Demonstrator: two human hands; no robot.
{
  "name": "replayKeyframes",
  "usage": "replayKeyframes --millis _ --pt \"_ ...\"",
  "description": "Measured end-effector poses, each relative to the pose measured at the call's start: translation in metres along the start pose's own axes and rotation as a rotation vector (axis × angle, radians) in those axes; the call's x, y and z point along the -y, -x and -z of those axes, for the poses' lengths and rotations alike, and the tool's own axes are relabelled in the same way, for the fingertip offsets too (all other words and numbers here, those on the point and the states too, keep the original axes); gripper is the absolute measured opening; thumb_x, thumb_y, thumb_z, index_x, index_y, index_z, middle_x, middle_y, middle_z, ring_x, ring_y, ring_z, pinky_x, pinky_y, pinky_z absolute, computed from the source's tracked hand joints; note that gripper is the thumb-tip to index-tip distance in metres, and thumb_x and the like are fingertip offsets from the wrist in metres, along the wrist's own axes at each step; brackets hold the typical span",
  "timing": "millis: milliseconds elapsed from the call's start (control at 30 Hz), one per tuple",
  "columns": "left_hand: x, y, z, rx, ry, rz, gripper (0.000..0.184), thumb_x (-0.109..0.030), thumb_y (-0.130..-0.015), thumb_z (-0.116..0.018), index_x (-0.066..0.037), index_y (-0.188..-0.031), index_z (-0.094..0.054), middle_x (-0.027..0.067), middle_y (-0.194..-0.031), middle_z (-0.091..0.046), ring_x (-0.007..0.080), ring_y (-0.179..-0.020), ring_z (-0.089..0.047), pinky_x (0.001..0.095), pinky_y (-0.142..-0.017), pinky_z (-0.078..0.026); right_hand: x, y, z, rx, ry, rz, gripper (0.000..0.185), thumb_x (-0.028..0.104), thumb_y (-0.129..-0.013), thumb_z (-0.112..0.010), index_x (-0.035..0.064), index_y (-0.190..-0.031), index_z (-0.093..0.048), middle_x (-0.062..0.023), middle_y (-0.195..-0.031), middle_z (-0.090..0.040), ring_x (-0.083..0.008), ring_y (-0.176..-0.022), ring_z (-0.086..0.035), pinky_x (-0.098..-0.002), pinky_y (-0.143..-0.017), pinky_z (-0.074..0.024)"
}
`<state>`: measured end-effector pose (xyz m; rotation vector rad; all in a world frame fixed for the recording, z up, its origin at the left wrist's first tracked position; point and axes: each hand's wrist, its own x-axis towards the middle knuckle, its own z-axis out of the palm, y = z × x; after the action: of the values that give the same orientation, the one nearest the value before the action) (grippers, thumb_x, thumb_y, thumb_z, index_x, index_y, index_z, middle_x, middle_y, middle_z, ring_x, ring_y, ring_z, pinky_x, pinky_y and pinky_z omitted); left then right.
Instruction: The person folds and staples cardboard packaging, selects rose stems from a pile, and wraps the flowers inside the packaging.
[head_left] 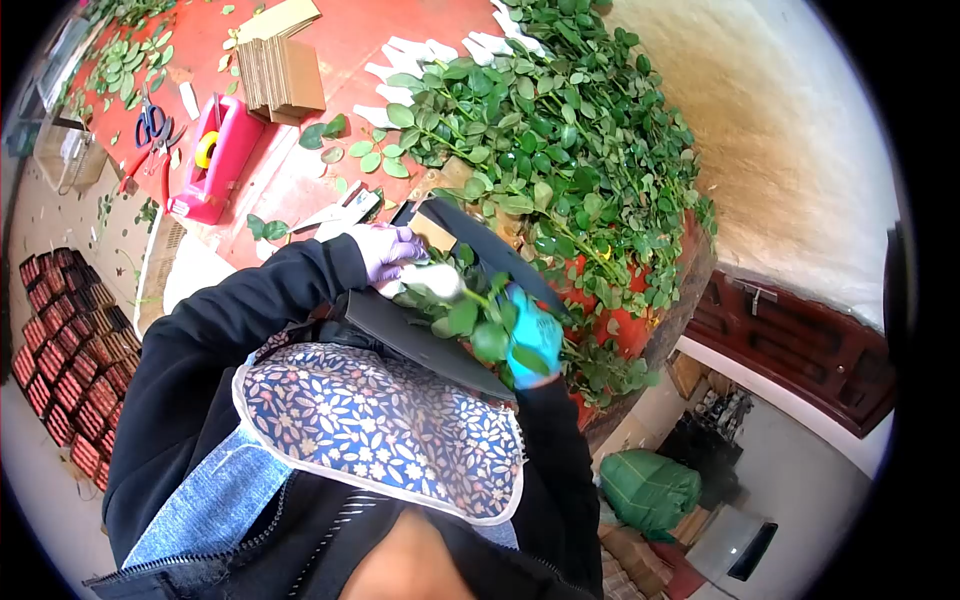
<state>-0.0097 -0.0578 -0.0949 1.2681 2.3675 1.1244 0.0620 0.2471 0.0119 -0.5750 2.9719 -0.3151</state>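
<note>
A leafy rose stem with a white-covered head (436,281) lies across in front of my chest. My left hand (388,252), in a thin purple glove, is closed at its white-covered end. In a teal glove, my right hand (534,338) wraps round the leafy part of the stem; leaves hide some of its fingers. Under and around the stem are curved black panels (430,345), one along my apron and one on the table side. A small piece of brown cardboard (432,233) stands by the far panel, just past my left hand.
A big heap of leafy stems (560,140) with white-covered heads (405,60) covers the red table's (360,25) right side. Left of it are a cardboard stack (282,78), a pink tape dispenser (215,165) and cutters (152,130). A wicker basket (68,160) stands far left.
</note>
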Motion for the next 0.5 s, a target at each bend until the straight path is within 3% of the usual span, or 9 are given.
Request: replayKeyframes --millis 33,100,133,267,333,433,467,500 --pt "0.0 0.0 -0.001 0.005 -0.008 -0.004 0.047 -0.017 -0.081 -0.067 -0.014 -0.126 -0.057 0.0067 -0.114 -0.058 0.0266 -0.1 -0.06 0.0363 -0.084 -0.052 -0.002 -0.008 -0.011 -0.004 0.091 0.025 0.022 0.021 -0.085 -0.057 0.0041 -0.098 -0.06 -0.0136 -0.076 -0.062 -0.0306 -0.058 -0.061 -0.0428 -0.053 -0.047" --pt "0.001 0.001 -0.004 0.028 0.002 0.035 0.045 -0.017 -0.079 -0.069 -0.013 -0.123 -0.058 0.0063 -0.112 -0.059 0.0265 -0.098 -0.061 0.0365 -0.081 -0.053 -0.001 -0.027 -0.036 0.155 0.279 -0.145 0.019 0.02 -0.085 -0.053 0.0043 -0.095 -0.059 -0.0121 -0.069 -0.062 -0.0302 -0.054 -0.061 -0.043 -0.05 -0.0476" --pt "-0.012 0.0 0.007 0.035 -0.103 0.078 0.04 -0.02 -0.081 -0.068 -0.011 -0.119 -0.059 0.0066 -0.109 -0.059 0.0269 -0.095 -0.062 0.0371 -0.079 -0.052 -0.005 -0.027 -0.049 0.1 0.284 -0.079 0.017 0.018 -0.084 -0.052 0.004 -0.091 -0.058 -0.011 -0.063 -0.062 -0.0294 -0.052 -0.062 -0.0437 -0.047 -0.0478" --pt "-0.017 -0.001 0.01 0.068 -0.181 0.12 0.033 -0.025 -0.086 -0.061 -0.01 -0.115 -0.06 0.0086 -0.114 -0.055 0.027 -0.092 -0.061 0.0372 -0.077 -0.052 -0.017 -0.032 -0.076 0.217 0.3 -0.136 0.018 0.018 -0.081 -0.053 0.0032 -0.089 -0.06 -0.0128 -0.064 -0.063 -0.0286 -0.053 -0.063 -0.0452 -0.046 -0.0474" --pt "-0.012 -0.003 0.004 0.015 -0.228 0.049 0.034 -0.024 -0.087 -0.058 -0.008 -0.118 -0.058 0.0094 -0.117 -0.054 0.0249 -0.092 -0.061 0.036 -0.079 -0.051 -0.02 -0.031 -0.077 0.06 0.36 0.027 0.018 0.018 -0.081 -0.053 0.0028 -0.087 -0.061 -0.0134 -0.065 -0.064 -0.0289 -0.054 -0.064 -0.0453 -0.046 -0.0476" --pt "-0.009 -0.01 0.0 -0.048 -0.299 -0.08 0.036 -0.022 -0.089 -0.055 -0.007 -0.121 -0.055 0.0106 -0.122 -0.054 0.0218 -0.092 -0.061 0.0342 -0.081 -0.051 -0.019 -0.034 -0.07 0.139 0.33 0.02 0.018 0.018 -0.081 -0.053 0.0033 -0.086 -0.062 -0.0137 -0.064 -0.064 -0.029 -0.055 -0.064 -0.0447 -0.047 -0.0479" --pt "-0.015 -0.01 0.005 0.149 -0.341 0.067 0.035 -0.017 -0.086 -0.056 -0.007 -0.119 -0.055 0.0122 -0.129 -0.052 0.0212 -0.091 -0.062 0.034 -0.079 -0.052 -0.011 -0.039 -0.06 0.27 0.354 -0.042 0.018 0.018 -0.083 -0.051 0.0041 -0.089 -0.061 -0.0125 -0.072 -0.067 -0.0282 -0.059 -0.065 -0.0439 -0.051 -0.0496" --pt "-0.021 -0.011 0.009 0.155 -0.343 0.047 0.035 -0.017 -0.086 -0.056 -0.007 -0.119 -0.055 0.0122 -0.129 -0.052 0.0212 -0.091 -0.062 0.034 -0.079 -0.052 -0.015 -0.033 -0.067 0.264 0.356 -0.062 0.018 0.018 -0.083 -0.051 0.0041 -0.089 -0.061 -0.0125 -0.072 -0.067 -0.0282 -0.059 -0.065 -0.0439 -0.051 -0.0496"
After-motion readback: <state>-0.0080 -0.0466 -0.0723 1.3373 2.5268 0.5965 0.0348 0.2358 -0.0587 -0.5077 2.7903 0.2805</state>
